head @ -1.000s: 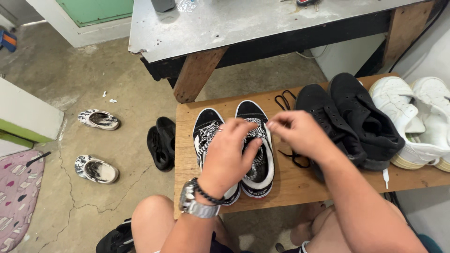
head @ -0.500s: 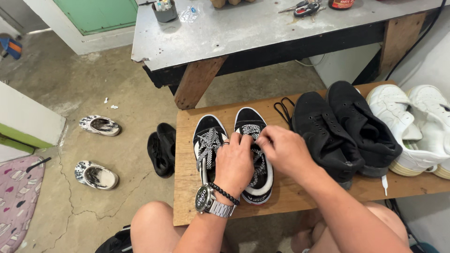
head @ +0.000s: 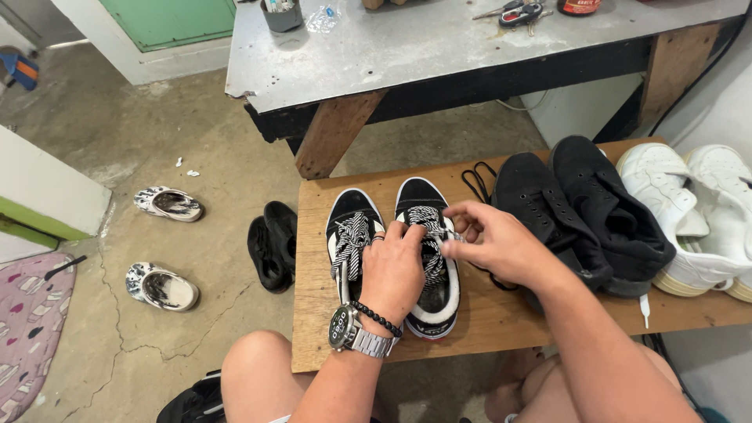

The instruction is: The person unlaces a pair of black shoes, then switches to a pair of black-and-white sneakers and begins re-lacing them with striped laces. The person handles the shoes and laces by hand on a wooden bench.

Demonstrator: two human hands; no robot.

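You had both hands on the sneaker [head: 427, 258]: L hand [head: 392, 270] steadied it, R hand [head: 489, 243] pinched the lace [head: 427, 235]. Keep it taut & flat.

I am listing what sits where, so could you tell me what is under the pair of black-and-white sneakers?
The black-and-white sneakers stand on a low wooden bench. The left hand and right hand work the checkered laces and cover part of the right-hand sneaker; the board directly beneath the soles is hidden.
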